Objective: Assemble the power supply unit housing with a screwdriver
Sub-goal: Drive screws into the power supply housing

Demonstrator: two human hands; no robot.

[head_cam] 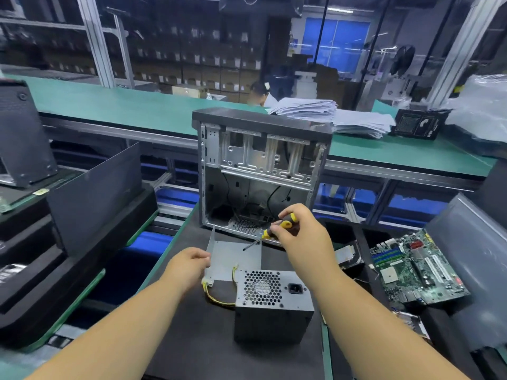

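Note:
A grey power supply unit [271, 297] with a honeycomb fan grille and a black socket lies on the dark mat, yellow wires [216, 296] trailing from its left side. Behind it stands a bent grey metal cover plate [236, 259]. My left hand [189, 266] pinches the plate's left edge. My right hand [299, 231] grips a yellow and black screwdriver [277, 229], tip pointing down-left over the plate. An open, bare computer case [260, 171] stands upright just behind.
A green motherboard [417, 267] lies at right beside a silver drive [347, 255]. Black side panels [93, 196] lean at left. A green conveyor bench [137, 105] with paper stacks [329, 113] runs behind; a person sits beyond it.

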